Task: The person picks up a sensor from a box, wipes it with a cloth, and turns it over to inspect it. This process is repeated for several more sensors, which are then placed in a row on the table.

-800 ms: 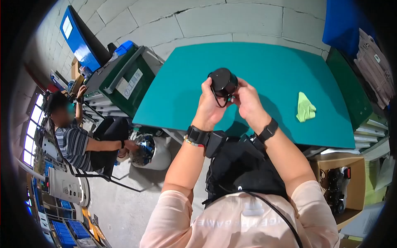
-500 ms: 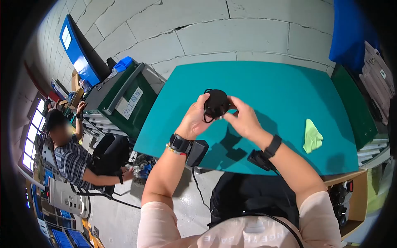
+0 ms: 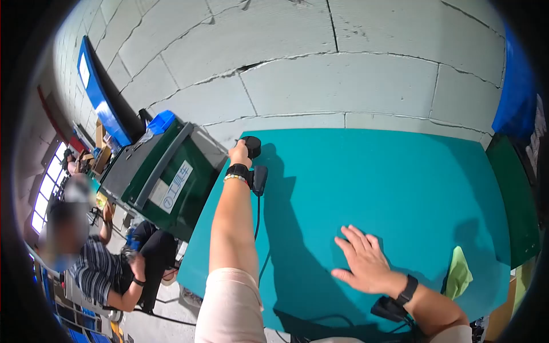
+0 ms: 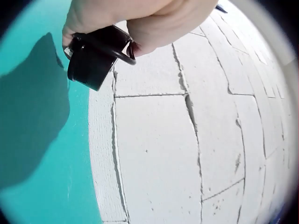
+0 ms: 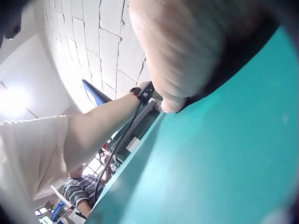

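Observation:
At the far left corner of the green table (image 3: 366, 188), the left hand (image 3: 240, 153) grips a round black object (image 3: 251, 147). In the left wrist view the fingers of the left hand (image 4: 135, 23) curl round the black object (image 4: 93, 58), which has a thin black loop on its side; whether it touches the table cannot be told. The right hand (image 3: 366, 263) is spread low over the near part of the table, fingers extended and holding nothing. Beside it on the right lies a light green cloth (image 3: 459, 274).
A block wall (image 3: 343, 80) runs behind the table. A dark green cabinet (image 3: 189, 188) with a blue tray (image 3: 161, 122) on top stands at the left, near a seated person in a striped shirt (image 3: 91, 268). Blue material (image 3: 514, 91) hangs at the right.
The left hand has carried the black object away to the table's far left corner. The right hand has let go of it and moved down nearer the table's front. The view has shifted.

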Available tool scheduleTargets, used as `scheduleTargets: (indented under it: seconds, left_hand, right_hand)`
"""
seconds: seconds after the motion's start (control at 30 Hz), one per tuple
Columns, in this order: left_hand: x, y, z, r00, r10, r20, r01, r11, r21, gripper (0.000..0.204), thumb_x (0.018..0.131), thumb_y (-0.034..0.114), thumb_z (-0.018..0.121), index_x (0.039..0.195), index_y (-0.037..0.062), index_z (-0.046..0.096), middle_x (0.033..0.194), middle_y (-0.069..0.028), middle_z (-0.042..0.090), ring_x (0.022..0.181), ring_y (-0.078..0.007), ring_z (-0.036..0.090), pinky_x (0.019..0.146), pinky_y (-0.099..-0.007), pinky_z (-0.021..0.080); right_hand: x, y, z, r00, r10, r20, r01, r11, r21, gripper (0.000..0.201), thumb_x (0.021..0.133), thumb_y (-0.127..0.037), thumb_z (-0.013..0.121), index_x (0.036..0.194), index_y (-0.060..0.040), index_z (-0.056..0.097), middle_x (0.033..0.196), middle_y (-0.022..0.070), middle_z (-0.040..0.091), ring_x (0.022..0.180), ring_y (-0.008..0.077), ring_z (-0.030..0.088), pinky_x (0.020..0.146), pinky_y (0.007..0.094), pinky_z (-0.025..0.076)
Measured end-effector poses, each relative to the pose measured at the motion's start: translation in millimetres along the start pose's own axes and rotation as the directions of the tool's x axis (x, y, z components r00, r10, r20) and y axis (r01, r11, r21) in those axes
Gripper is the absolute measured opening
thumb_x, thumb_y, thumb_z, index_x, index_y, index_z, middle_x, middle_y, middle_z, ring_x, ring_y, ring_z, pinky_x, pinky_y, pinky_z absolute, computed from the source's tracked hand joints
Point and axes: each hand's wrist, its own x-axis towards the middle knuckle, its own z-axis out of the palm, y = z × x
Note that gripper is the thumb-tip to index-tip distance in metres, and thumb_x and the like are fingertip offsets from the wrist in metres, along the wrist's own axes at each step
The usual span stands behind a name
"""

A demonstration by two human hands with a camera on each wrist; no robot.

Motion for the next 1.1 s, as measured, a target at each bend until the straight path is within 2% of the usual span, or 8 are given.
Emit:
scheduleTargets:
  seconds: [0.1, 0.23, 0.4, 0.77, 0.83, 0.93, 1.0, 1.1]
  left_hand:
    - [34, -22, 24, 0.99, 0.016, -0.138, -0.011, 0.999, 0.04, 0.052, 0.08, 0.018, 0.063, 0.116, -0.0123, 0.041, 0.112, -0.0233, 0.055, 0.098, -0.031, 0.057, 0.082, -0.0387, 0.046]
    - [40, -38, 27, 0.9, 0.406, -0.161, -0.296, 0.839, 0.457, 0.05, 0.081, 0.032, 0.061, 0.105, -0.0109, 0.051, 0.108, -0.0279, 0.055, 0.099, -0.037, 0.054, 0.086, -0.0411, 0.043]
    - [23, -32, 9, 0.872, 0.479, -0.101, -0.248, 0.611, 0.752, 0.071, 0.076, 0.048, 0.066, 0.111, -0.0117, 0.05, 0.116, -0.0293, 0.048, 0.112, -0.0383, 0.044, 0.093, -0.0416, 0.039]
    - [-35, 9, -6, 0.846, 0.458, -0.274, -0.373, 0.874, 0.311, 0.037, 0.088, 0.027, 0.054, 0.104, -0.006, 0.053, 0.106, -0.0184, 0.056, 0.095, -0.0293, 0.056, 0.082, -0.0365, 0.045]
    - [-58, 6, -2, 0.875, 0.425, -0.233, -0.421, 0.904, 0.068, 0.031, 0.086, 0.019, 0.057, 0.105, -0.0048, 0.052, 0.096, -0.0126, 0.058, 0.086, -0.0214, 0.056, 0.076, -0.033, 0.045]
    - [-166, 13, 4, 0.875, 0.345, 0.338, -0.355, 0.934, -0.035, 0.027, 0.082, 0.013, 0.063, 0.103, 0.0, 0.054, 0.091, -0.0049, 0.057, 0.079, -0.0151, 0.055, 0.07, -0.0292, 0.046]
    - [-245, 16, 7, 0.702, 0.183, 0.688, -0.24, 0.971, -0.013, 0.022, 0.084, 0.014, 0.062, 0.102, 0.0014, 0.056, 0.093, -0.0043, 0.058, 0.085, -0.015, 0.056, 0.074, -0.0301, 0.047]
    - [-350, 24, 0, 0.393, 0.055, 0.918, -0.424, 0.897, 0.127, 0.025, 0.085, 0.014, 0.062, 0.105, -0.0001, 0.055, 0.099, -0.0057, 0.057, 0.091, -0.0143, 0.056, 0.079, -0.0306, 0.046]
  right_hand:
    - [3, 1, -3, 0.998, 0.032, 0.06, -0.034, 0.999, 0.019, 0.067, 0.085, -0.044, 0.05, 0.131, 0.0026, 0.033, 0.139, 0.0209, 0.025, 0.133, 0.0322, 0.019, 0.103, 0.0453, 0.018]
    - [5, -2, -6, 0.992, 0.051, 0.117, -0.054, 0.998, 0.022, 0.068, 0.085, -0.045, 0.049, 0.131, 0.003, 0.033, 0.139, 0.0214, 0.024, 0.133, 0.032, 0.018, 0.103, 0.0448, 0.018]
    - [6, -5, -6, 0.993, 0.046, 0.106, -0.045, 0.999, -0.009, 0.068, 0.085, -0.045, 0.048, 0.13, 0.0045, 0.033, 0.138, 0.0227, 0.024, 0.132, 0.0337, 0.018, 0.103, 0.0453, 0.018]
    - [3, -3, -2, 0.999, 0.015, 0.03, -0.016, 0.999, 0.046, 0.065, 0.085, -0.042, 0.05, 0.128, 0.0042, 0.034, 0.137, 0.0233, 0.026, 0.132, 0.0339, 0.02, 0.104, 0.0464, 0.018]
    - [1, -1, 2, 1.0, -0.002, -0.031, 0.004, 0.999, 0.047, 0.064, 0.084, -0.04, 0.052, 0.127, 0.0042, 0.036, 0.137, 0.0233, 0.027, 0.132, 0.0342, 0.02, 0.104, 0.0463, 0.018]
    - [0, 2, 9, 0.995, -0.016, -0.1, 0.023, 0.998, 0.066, 0.064, 0.082, -0.04, 0.055, 0.126, 0.0027, 0.037, 0.135, 0.0227, 0.03, 0.131, 0.034, 0.023, 0.105, 0.045, 0.018]
    - [0, 6, 11, 0.982, -0.058, -0.179, 0.073, 0.994, 0.078, 0.063, 0.08, -0.04, 0.058, 0.125, 0.0011, 0.039, 0.134, 0.0219, 0.033, 0.129, 0.0333, 0.027, 0.104, 0.0442, 0.021]
    - [0, 13, 31, 0.945, -0.025, -0.325, 0.07, 0.99, 0.126, 0.055, 0.079, -0.038, 0.061, 0.119, -0.0027, 0.048, 0.129, 0.0197, 0.042, 0.124, 0.0324, 0.036, 0.101, 0.0453, 0.027]
